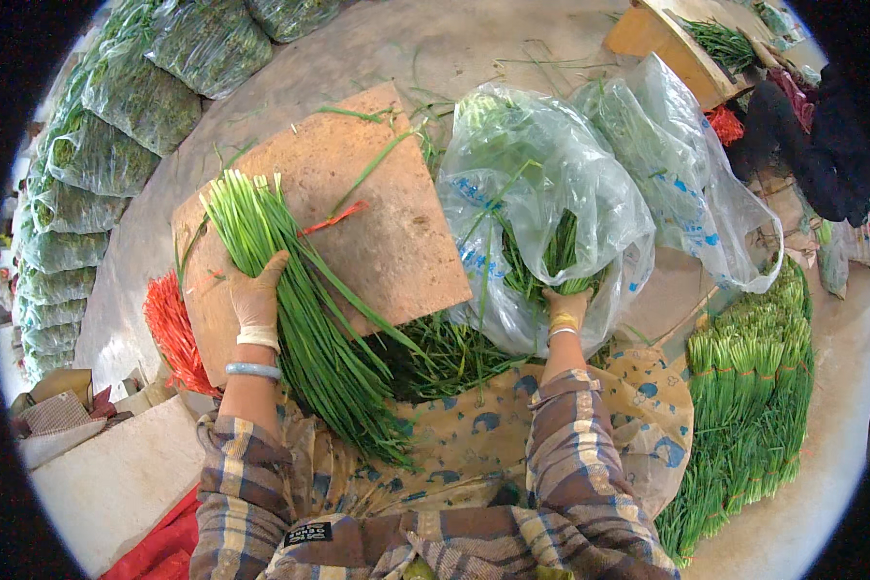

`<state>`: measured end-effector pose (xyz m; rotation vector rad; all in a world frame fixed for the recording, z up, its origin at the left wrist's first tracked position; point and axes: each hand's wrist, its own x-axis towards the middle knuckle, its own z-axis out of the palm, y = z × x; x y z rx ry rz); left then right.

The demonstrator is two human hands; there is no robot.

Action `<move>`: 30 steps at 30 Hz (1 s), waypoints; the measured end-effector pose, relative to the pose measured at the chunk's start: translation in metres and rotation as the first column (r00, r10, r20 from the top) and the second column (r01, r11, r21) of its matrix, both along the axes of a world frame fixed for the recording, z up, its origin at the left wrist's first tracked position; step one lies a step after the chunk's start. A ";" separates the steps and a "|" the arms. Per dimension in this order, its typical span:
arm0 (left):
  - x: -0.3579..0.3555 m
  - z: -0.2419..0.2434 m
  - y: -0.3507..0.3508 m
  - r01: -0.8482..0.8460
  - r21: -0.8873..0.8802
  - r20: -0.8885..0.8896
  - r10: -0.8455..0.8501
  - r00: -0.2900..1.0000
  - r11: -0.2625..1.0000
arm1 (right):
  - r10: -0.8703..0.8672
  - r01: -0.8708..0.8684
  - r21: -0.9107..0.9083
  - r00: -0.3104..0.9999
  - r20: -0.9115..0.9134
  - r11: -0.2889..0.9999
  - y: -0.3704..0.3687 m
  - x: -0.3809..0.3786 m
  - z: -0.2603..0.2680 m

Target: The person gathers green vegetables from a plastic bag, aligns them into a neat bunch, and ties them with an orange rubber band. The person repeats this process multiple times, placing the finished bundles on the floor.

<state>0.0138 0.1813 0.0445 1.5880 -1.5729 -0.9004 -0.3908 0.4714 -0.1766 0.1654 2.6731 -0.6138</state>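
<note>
My left hand (256, 293), in a thin glove, is closed round a thick bunch of long green chives (297, 290); its pale cut ends point up over a worn wooden board (399, 217). The leaves trail down towards my lap. At the mouth of a clear plastic bag (536, 145) with blue print, my right hand (567, 304) grips the lower part of some green leaves (567, 250); the plastic covers part of them. A red tie strip (336, 217) and a few loose leaves lie on the board.
Loose leaves (449, 355) lie below the board, beside a patterned apron (471, 442). Red tie strips (170, 326) hang at the board's left. Tied chive bundles (750, 377) are stacked at right, near another plastic bag (667, 174). Filled bags (123, 94) line the upper left. Dark clothing (805, 138) shows at upper right.
</note>
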 end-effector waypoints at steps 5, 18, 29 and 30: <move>-0.004 0.005 0.003 0.011 -0.046 0.093 -0.006 0.996 0.999 | 0.032 -0.043 0.079 0.990 0.134 0.996 0.004 -0.015 0.008; 0.009 -0.020 -0.012 0.004 -0.013 0.036 -0.003 0.999 1.000 | 0.307 -0.183 -0.266 0.765 0.566 0.947 0.005 -0.115 0.143; 0.013 -0.023 -0.017 -0.111 -0.030 0.383 0.114 0.917 0.993 | 0.447 -0.460 -0.069 0.802 0.397 0.885 0.003 -0.101 0.216; 0.015 -0.025 -0.018 -0.100 0.002 0.367 0.093 0.926 0.995 | 0.485 -0.537 0.031 0.784 0.387 0.843 0.004 -0.106 0.224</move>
